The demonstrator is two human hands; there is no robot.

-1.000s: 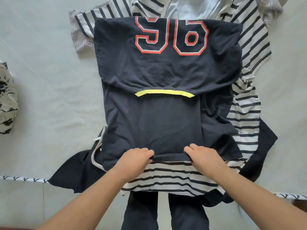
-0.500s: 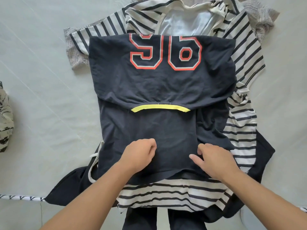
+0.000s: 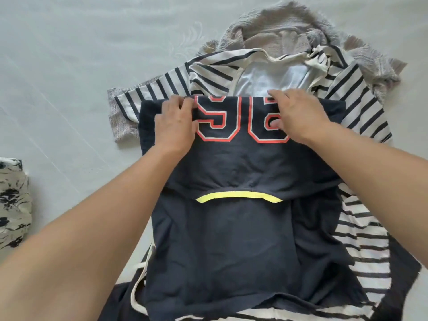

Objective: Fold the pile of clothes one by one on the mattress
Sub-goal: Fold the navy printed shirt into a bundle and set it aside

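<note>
You had a dark navy shirt (image 3: pixel 231 246) with red-orange, white-edged numbers (image 3: pixel 222 126) and a neon yellow neck band (image 3: pixel 238 196). Under it was a white top with navy stripes (image 3: pixel 361 105), pale blue inside. Beige-grey textured garment (image 3: pixel 289 31) at the far end. Folded cream piece with black blotchy print (image 3: pixel 11 205) at left. Mattress (image 3: pixel 69 66) was pale grey-green.

Black-and-white patterned fabric bundle (image 3: pixel 12 205) at left edge, cut off by frame.

pale mattress (image 3: pixel 69 66) bears clothes pile (image 3: pixel 278 54) and patterned cloth (image 3: pixel 12 205).
</note>
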